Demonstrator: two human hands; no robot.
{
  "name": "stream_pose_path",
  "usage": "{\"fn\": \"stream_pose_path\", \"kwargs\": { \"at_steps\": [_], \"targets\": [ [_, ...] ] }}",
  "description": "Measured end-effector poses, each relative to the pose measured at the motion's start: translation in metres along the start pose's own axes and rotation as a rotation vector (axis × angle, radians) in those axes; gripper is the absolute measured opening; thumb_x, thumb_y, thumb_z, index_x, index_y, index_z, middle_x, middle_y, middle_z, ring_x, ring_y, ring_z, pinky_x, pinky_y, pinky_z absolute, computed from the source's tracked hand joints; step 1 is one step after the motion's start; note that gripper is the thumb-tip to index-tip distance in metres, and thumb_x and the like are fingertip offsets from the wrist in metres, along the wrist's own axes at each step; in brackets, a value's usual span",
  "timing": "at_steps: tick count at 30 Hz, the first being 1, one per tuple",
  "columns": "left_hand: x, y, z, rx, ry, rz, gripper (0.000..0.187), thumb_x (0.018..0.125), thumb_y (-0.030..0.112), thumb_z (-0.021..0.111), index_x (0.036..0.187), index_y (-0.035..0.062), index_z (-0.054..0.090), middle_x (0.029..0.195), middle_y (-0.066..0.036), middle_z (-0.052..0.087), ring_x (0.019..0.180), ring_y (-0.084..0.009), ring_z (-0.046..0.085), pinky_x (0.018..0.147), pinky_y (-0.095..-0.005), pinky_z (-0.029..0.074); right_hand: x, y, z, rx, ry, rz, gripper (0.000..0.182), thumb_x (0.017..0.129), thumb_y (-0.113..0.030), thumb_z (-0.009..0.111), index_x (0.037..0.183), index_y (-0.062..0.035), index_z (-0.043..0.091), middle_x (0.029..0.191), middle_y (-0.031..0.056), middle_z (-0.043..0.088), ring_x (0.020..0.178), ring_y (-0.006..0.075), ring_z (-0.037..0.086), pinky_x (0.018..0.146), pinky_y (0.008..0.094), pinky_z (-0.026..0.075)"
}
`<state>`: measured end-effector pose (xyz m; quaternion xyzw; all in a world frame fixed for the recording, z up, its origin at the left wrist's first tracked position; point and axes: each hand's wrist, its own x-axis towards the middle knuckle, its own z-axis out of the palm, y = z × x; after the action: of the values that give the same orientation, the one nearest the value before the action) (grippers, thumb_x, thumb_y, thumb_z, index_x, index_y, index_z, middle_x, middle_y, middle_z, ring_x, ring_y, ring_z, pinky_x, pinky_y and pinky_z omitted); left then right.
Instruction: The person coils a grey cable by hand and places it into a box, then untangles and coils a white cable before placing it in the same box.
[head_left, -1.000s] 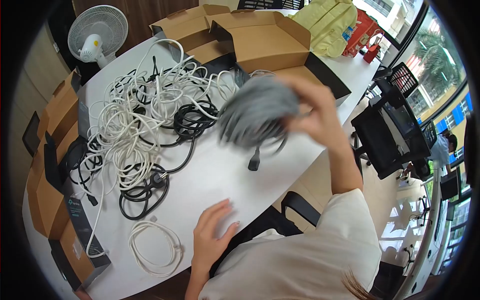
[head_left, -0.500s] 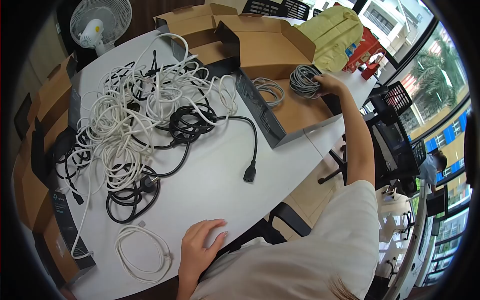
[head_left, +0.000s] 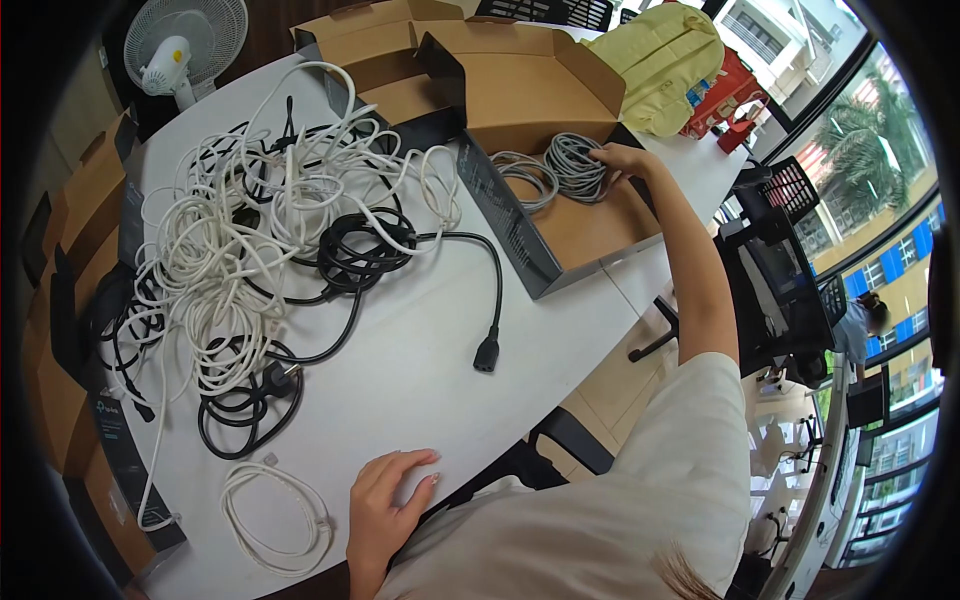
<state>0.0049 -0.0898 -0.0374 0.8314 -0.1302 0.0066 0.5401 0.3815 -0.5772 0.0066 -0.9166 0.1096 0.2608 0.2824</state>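
Observation:
My right hand point(head_left: 626, 161) reaches into an open cardboard box point(head_left: 625, 243) at the far right of the table. Its fingers grip the right edge of a coiled grey cable point(head_left: 574, 167). Against that coil's left side lies a looser grey cable coil point(head_left: 524, 178), in the same box. My left hand point(head_left: 385, 508) rests near the table's front edge, thumb and fingers apart, holding nothing. To its left is a small white cable coil point(head_left: 277, 520), flat on the table.
A large tangle of white cables point(head_left: 215, 270) covers the table's left half. Black power cords point(head_left: 365, 250) lie among it, one plug point(head_left: 486, 353) reaching rightward. More open boxes point(head_left: 90, 230) stand along the left and back edges. A yellow backpack point(head_left: 660, 65) and a fan point(head_left: 185, 50) are behind.
My right hand has shifted the grey coil leftward in the box, up against the other grey coil. My left hand keeps its pose. The whole view has moved slightly.

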Motion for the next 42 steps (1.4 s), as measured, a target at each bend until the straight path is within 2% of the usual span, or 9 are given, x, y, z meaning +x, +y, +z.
{"fn": "stream_pose_path", "kwargs": {
  "at_steps": [5,8,15,24,27,30,33,37,42],
  "targets": [
    [0.002,-0.001,0.002,0.012,0.003,0.003,0.024,0.073,0.006,0.069,0.097,0.0052,0.065,0.091,-0.006,0.068,0.084,-0.0249,0.063,0.079,-0.0337,0.045,0.006,0.002,0.0,-0.382,0.194,-0.261,0.045,0.091,-0.039,0.045,0.091,0.0013,0.065,0.086,0.0131,0.066,0.073,0.019,0.062,0.068,0.0302,0.048],
    [0.001,0.0,0.002,0.027,0.006,0.008,0.024,0.073,0.006,0.069,0.096,0.0052,0.065,0.091,-0.006,0.068,0.084,-0.0252,0.063,0.079,-0.0342,0.045,0.016,0.011,0.004,-0.308,0.228,-0.371,0.047,0.09,-0.038,0.046,0.089,0.0043,0.066,0.086,0.0174,0.065,0.083,0.0239,0.061,0.077,0.0329,0.045],
    [0.004,0.001,0.001,0.051,-0.001,0.013,0.025,0.072,0.006,0.069,0.096,0.0055,0.064,0.09,-0.005,0.068,0.083,-0.0244,0.062,0.079,-0.0343,0.045,0.033,0.028,0.007,-0.426,0.597,-0.373,0.052,0.085,-0.049,0.051,0.092,0.0001,0.067,0.09,0.0262,0.064,0.094,0.037,0.061,0.081,0.0404,0.046],
    [0.006,0.001,0.002,0.082,-0.009,0.044,0.024,0.072,0.006,0.069,0.095,0.0054,0.064,0.089,-0.004,0.068,0.082,-0.0236,0.062,0.077,-0.0339,0.044,-0.028,-0.037,0.016,-0.425,0.777,-0.398,0.047,0.084,-0.048,0.058,0.095,-0.0026,0.067,0.084,0.0176,0.067,0.08,0.0336,0.065,0.072,0.0409,0.05],
    [0.006,0.0,0.001,0.079,-0.021,0.047,0.024,0.072,0.006,0.07,0.095,0.0052,0.064,0.089,-0.004,0.068,0.082,-0.0235,0.062,0.077,-0.0336,0.044,-0.039,-0.047,0.014,-0.401,0.681,-0.469,0.044,0.087,-0.043,0.056,0.102,-0.0031,0.066,0.089,0.0184,0.067,0.084,0.0335,0.064,0.075,0.0405,0.049],
    [0.007,0.0,-0.001,0.062,-0.037,0.043,0.025,0.072,0.003,0.068,0.096,0.0042,0.063,0.089,-0.005,0.068,0.082,-0.0244,0.062,0.077,-0.0336,0.044,-0.066,-0.056,0.025,-0.401,0.571,-0.488,0.053,0.092,-0.044,0.048,0.12,0.0,0.056,0.11,0.0246,0.06,0.104,0.0359,0.058,0.089,0.0393,0.045],
    [0.01,0.007,-0.001,0.062,-0.038,0.033,0.026,0.071,0.001,0.067,0.096,0.0037,0.063,0.088,-0.006,0.068,0.082,-0.0249,0.062,0.078,-0.034,0.044,-0.049,-0.03,0.037,-0.503,0.638,-0.35,0.067,0.094,-0.048,0.038,0.134,0.0058,0.036,0.133,0.0322,0.04,0.126,0.038,0.04,0.104,0.0375,0.033],
    [0.01,0.007,-0.001,0.064,-0.033,0.027,0.026,0.07,0.001,0.067,0.096,0.0038,0.063,0.089,-0.005,0.068,0.082,-0.0249,0.062,0.078,-0.0345,0.044,-0.033,-0.02,0.05,-0.512,0.544,-0.313,0.08,0.094,-0.055,0.031,0.141,0.008,0.014,0.142,0.0375,0.017,0.135,0.0416,0.022,0.111,0.0382,0.022],
    [0.01,0.006,-0.003,0.062,-0.05,0.017,0.027,0.07,0.001,0.068,0.096,0.0043,0.063,0.089,-0.005,0.068,0.083,-0.0247,0.062,0.078,-0.0345,0.044,-0.041,-0.037,0.077,-0.68,0.509,-0.14,0.103,0.084,-0.073,0.031,0.142,0.0092,0.006,0.142,0.04,0.009,0.135,0.0469,0.017,0.111,0.0418,0.019]
  ]
}}
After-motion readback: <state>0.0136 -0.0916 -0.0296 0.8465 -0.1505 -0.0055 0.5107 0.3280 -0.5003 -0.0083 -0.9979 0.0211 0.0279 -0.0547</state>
